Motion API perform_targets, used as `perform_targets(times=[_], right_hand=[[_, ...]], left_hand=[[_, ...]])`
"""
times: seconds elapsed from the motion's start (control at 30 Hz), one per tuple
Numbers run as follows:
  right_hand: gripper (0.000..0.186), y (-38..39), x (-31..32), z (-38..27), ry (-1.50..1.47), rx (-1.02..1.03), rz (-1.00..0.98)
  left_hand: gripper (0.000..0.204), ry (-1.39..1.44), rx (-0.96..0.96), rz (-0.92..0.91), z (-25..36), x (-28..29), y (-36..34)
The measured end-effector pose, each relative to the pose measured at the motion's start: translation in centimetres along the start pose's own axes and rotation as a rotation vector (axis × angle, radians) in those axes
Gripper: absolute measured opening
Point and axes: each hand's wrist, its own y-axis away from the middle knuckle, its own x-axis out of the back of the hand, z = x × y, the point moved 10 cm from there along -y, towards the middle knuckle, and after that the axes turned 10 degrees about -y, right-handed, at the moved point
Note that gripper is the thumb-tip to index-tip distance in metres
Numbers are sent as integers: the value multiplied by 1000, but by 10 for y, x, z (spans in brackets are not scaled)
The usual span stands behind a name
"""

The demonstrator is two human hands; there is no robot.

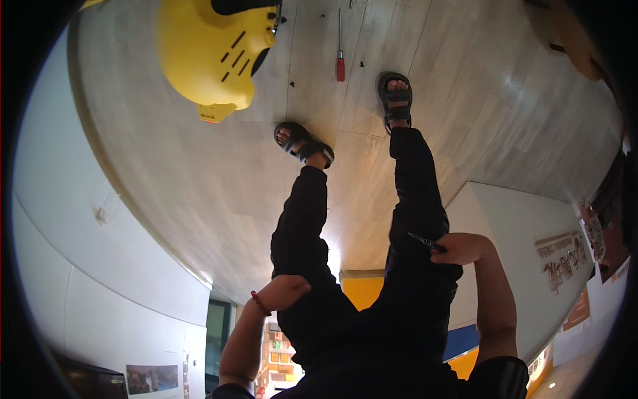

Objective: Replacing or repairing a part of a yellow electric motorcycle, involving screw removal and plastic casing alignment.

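My right hand (460,248) is closed around a slim dark tool with a pointed tip (425,242), held over my right thigh. Whether it is a pen or some other hand tool is too unclear to say. On my left thigh rests my left hand (290,290), a red bracelet (260,304) at its wrist; its fingers are hidden. Beyond my feet a screwdriver (340,66) with a red handle lies on the floor. Several small dark pieces (292,84), perhaps screws, are scattered around it.
A yellow plastic shell (199,53) with dark slots stands on the wood-look floor (252,153) at the far left. At the far right is a brown object (565,36), partly cut off. My sandalled feet (397,100) stand apart. White walls (119,226) curve along the left.
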Motion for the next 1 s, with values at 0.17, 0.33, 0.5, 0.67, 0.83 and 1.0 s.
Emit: perform_targets(times=[0.17,0.33,0.5,0.67,0.83,1.0], right_hand=[[29,9,82,-2,-358,-77,-333],[36,-28,292,-67,-209,396,571],[29,-87,402,-130,-193,471,862],[23,-113,476,-193,-135,783,1054],[24,-89,529,-230,-56,930,1341],[27,-94,589,-226,-293,1030,1504]], left_hand=[[22,321,520,-462,15,17,-41],[20,-317,-20,330,41,130,-154],[16,-378,-76,480,33,205,-261],[21,-441,-50,561,2,249,-319],[20,-464,-100,607,-15,285,-350],[21,-474,-26,690,-24,322,-359]])
